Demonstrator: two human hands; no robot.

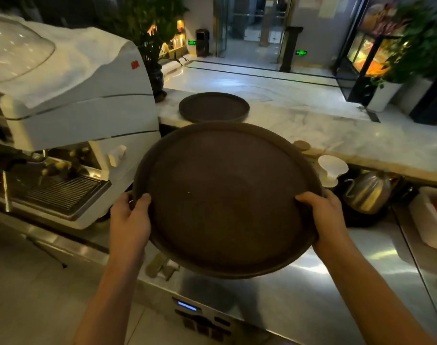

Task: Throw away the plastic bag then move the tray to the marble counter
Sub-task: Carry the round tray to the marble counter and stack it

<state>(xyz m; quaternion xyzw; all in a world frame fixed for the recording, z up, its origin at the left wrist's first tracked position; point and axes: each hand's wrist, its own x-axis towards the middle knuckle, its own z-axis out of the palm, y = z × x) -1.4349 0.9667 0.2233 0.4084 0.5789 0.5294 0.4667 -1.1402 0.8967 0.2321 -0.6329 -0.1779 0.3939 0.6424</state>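
Observation:
I hold a large round dark brown tray [225, 195] in the air above the steel worktop, tilted with its far rim raised. My left hand [129, 220] grips its left rim, thumb on top. My right hand [324, 217] grips its right rim the same way. Beyond the tray's far edge lies the white marble counter [324, 115]. A second, smaller dark round tray [213, 107] rests flat on that counter. No plastic bag is in sight.
A white espresso machine [70, 115] stands at the left. A steel kettle [369, 190] and a white pour-over dripper [332, 170] sit under the counter's lip at right. A dark plant pot [156, 78] stands at the counter's left end. The steel worktop [312, 295] spreads below.

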